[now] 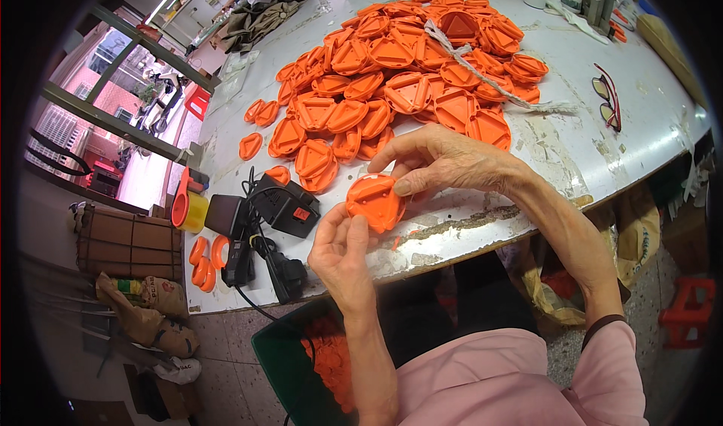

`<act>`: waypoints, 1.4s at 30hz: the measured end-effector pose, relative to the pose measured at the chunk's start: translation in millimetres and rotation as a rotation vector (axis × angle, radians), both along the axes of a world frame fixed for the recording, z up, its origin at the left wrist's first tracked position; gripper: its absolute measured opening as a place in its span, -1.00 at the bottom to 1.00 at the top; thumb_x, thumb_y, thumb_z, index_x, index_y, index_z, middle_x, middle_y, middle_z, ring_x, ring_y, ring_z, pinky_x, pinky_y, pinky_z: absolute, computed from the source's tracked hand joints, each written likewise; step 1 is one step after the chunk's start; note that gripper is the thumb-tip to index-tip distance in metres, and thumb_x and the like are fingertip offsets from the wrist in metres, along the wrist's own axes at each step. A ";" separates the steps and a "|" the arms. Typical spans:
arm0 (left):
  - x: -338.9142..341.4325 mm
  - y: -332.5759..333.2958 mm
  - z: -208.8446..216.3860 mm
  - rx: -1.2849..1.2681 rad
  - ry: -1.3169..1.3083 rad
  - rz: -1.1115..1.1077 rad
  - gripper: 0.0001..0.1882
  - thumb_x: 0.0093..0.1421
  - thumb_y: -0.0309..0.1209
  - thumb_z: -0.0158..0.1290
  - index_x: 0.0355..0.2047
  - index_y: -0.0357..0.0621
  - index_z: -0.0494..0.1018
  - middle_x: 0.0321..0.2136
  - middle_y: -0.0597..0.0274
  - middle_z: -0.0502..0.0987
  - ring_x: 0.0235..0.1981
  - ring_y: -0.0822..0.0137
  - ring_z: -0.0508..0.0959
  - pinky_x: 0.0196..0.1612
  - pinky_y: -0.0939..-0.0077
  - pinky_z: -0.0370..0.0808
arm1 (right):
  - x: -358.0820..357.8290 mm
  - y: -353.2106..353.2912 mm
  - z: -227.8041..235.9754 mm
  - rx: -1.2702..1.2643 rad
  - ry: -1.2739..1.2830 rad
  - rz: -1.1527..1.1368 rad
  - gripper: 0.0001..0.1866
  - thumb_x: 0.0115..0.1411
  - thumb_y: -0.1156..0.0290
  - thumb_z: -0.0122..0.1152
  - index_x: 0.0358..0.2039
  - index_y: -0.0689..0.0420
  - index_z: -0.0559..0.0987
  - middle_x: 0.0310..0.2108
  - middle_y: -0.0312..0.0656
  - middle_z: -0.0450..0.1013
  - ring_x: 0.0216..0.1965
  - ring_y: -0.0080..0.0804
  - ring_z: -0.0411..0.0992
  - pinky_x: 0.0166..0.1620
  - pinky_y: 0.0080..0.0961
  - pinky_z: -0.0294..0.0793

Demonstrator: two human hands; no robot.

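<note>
Near the table's front edge I hold an orange plastic part [374,200], roundish with a raised triangular inside, between both hands. My left hand [343,254] pinches its lower left edge between thumb and fingers. The thumb and fingers of my right hand [440,161] grip the upper right edge. Just beyond my hands lies a large heap of similar orange parts [315,113], stacked loosely and facing various ways. A few single orange parts [250,146] are scattered left of the heap. A greyish strip of cloth or cord [465,63] lies across it.
Black power adapters with cables [282,206] sit left of my hands. Beside them are orange rings [220,251] and a yellow container [196,212]. Red-framed glasses [616,110] lie at the right. A green bin [273,351] with orange pieces stands below the table edge.
</note>
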State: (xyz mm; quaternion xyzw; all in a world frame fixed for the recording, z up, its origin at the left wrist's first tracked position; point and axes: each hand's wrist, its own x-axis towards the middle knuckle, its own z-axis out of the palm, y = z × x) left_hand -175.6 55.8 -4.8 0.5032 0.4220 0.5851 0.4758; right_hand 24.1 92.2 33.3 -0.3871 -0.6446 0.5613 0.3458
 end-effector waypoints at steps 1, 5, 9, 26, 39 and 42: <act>-1.2 0.9 -0.2 0.004 -0.020 -0.001 -0.72 0.18 -0.54 0.04 -0.12 -0.45 0.38 -0.35 0.13 0.56 -0.44 0.53 0.50 -0.40 0.69 0.43 | 0.2 0.8 -0.3 0.002 0.000 0.002 -0.57 0.07 0.41 0.24 -0.02 0.21 0.46 -0.35 -0.24 0.48 -0.33 -0.61 0.43 -0.23 -0.65 0.47; 1.7 0.8 1.1 -0.001 -0.035 0.010 -0.71 0.18 -0.54 0.04 -0.10 -0.46 0.36 -0.34 0.11 0.56 -0.45 0.53 0.50 -0.40 0.68 0.44 | 2.3 2.9 -5.7 -0.008 0.103 0.008 -0.59 0.05 0.48 0.24 -0.05 0.22 0.48 -0.40 -0.29 0.49 -0.36 -0.62 0.43 -0.23 -0.66 0.47; -1.7 0.4 0.3 0.012 -0.035 -0.006 -0.69 0.18 -0.55 0.03 -0.07 -0.46 0.34 -0.35 0.12 0.56 -0.44 0.53 0.50 -0.41 0.69 0.45 | -0.9 2.6 -7.5 -0.013 0.186 0.004 -0.61 0.03 0.51 0.24 -0.07 0.23 0.50 -0.41 -0.31 0.48 -0.36 -0.64 0.42 -0.23 -0.68 0.45; 0.1 2.2 -4.5 0.019 0.020 -0.059 -0.63 0.19 -0.55 0.01 0.00 -0.44 0.31 -0.42 0.20 0.55 -0.45 0.55 0.49 -0.38 0.71 0.42 | 0.7 6.2 -9.6 0.039 0.132 -0.056 -0.67 0.06 0.52 0.17 -0.12 0.27 0.51 -0.43 -0.33 0.45 -0.39 -0.67 0.39 -0.28 -0.70 0.42; -2.3 -3.1 -7.3 0.070 0.235 -0.062 -0.68 0.13 -0.64 0.02 -0.07 -0.37 0.40 -0.42 0.19 0.55 -0.40 0.52 0.51 -0.30 0.69 0.43 | 113.6 -215.5 -35.3 -0.229 -0.137 -0.698 -0.70 0.03 0.69 0.14 -0.16 0.30 0.53 -0.33 -0.26 0.50 -0.34 -0.64 0.43 -0.24 -0.68 0.45; 2.1 -3.1 -5.7 0.079 0.241 -0.070 -0.69 0.12 -0.64 0.02 -0.09 -0.38 0.42 -0.42 0.20 0.55 -0.42 0.53 0.50 -0.34 0.69 0.44 | 136.2 -256.4 -114.0 -0.209 -0.654 -0.823 -0.69 -0.05 0.72 0.05 -0.23 0.30 0.54 -0.53 -0.25 0.47 -0.49 -0.54 0.41 -0.38 -0.57 0.41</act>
